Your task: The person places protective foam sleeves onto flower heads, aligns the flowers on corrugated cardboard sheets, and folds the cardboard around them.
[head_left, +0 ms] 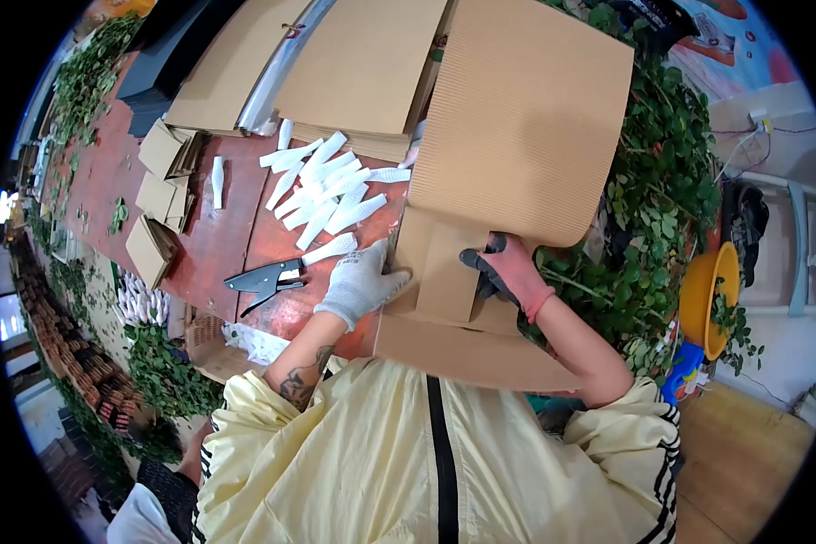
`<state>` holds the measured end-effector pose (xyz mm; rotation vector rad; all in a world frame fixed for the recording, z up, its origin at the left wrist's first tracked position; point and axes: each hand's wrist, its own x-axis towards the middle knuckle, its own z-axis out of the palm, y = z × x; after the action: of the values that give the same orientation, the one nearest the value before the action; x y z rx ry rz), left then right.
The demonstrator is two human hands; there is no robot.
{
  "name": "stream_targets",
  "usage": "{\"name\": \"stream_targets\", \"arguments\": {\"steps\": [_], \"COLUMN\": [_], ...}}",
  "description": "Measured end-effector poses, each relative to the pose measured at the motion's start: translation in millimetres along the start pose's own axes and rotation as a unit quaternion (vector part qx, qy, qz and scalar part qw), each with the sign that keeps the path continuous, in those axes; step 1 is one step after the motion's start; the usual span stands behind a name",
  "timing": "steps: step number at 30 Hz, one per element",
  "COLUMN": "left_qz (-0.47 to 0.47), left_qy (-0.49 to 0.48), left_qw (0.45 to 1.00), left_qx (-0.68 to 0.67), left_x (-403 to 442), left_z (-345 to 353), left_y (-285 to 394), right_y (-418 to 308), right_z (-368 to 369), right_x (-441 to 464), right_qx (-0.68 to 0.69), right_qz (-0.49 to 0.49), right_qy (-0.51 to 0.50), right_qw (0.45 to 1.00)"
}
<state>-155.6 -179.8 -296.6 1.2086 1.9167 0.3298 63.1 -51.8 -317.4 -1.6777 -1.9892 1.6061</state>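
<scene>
In the head view a corrugated cardboard sheet (526, 118) lies bent in front of me, its ribbed far part standing up and its near flap curving toward my body. A smaller flat cardboard piece (448, 276) sits on its smooth inner side. My left hand (361, 279), in a pale grey glove, grips the sheet's left edge, thumb on top; its other fingers are partly hidden. My right hand (510, 275), in a red glove with dark fingers, is closed at the right edge of the smaller piece. A black stapler (267, 279) rests left of my left hand.
White foam mesh sleeves (326, 190) are heaped on the red table (218, 245). Behind them stand cardboard stacks (354, 68); small folded cardboard pieces (159, 199) lie at left. Leafy stems (662, 181) crowd the right side, near a yellow basin (709, 299).
</scene>
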Motion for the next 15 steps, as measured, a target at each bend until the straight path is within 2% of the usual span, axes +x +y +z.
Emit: {"name": "stream_targets", "arguments": {"steps": [2,4,8,10,14,15], "left_qz": [0.005,0.003,0.037,-0.014,0.041,0.043], "left_qy": [0.001,-0.002,-0.002,-0.065,-0.038,-0.035], "left_qw": [1.0,1.0,0.999,0.994,0.997,0.997], "left_qx": [-0.004,-0.023,-0.036,-0.089,-0.054,-0.059], "left_x": [0,0,-5,-11,-7,-8], "left_z": [1,-1,-5,-11,-5,-5], "left_y": [1,2,-1,2,-7,-6], "right_y": [-14,-34,-56,-40,-29,-26], "right_z": [-1,-3,-9,-1,6,8], "right_x": [-3,-12,-20,-19,-10,-11], "right_qx": [0.018,-0.123,-0.178,-0.236,-0.157,-0.163], "right_qz": [0.037,0.018,0.07,-0.011,0.046,0.024], "right_qy": [-0.013,0.015,-0.039,0.038,-0.009,0.001], "right_qw": [0.999,0.992,0.981,0.971,0.987,0.986]}}
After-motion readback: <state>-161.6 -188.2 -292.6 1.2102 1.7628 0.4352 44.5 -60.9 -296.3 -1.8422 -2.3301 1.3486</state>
